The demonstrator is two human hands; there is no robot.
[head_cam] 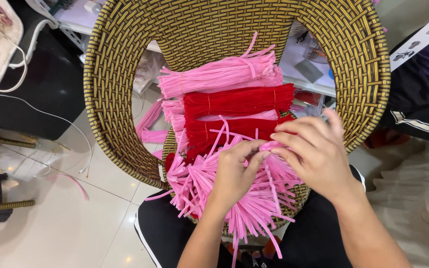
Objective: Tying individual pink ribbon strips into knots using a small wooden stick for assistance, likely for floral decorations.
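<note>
Head view: left hand (234, 171) and right hand (314, 154), each grip pinched together on loose pink pipe cleaners (254, 203) heaped on a wicker chair (120, 89); strands below the grip overhang and could slide to the floor.

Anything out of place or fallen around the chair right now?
Yes. One pink stem lies alone on the floor tiles, left of the wicker chair. More pink stems hang behind the chair's open side. The left hand and right hand pinch stems from the loose pink pile, splayed unlike the tied bundles.
</note>
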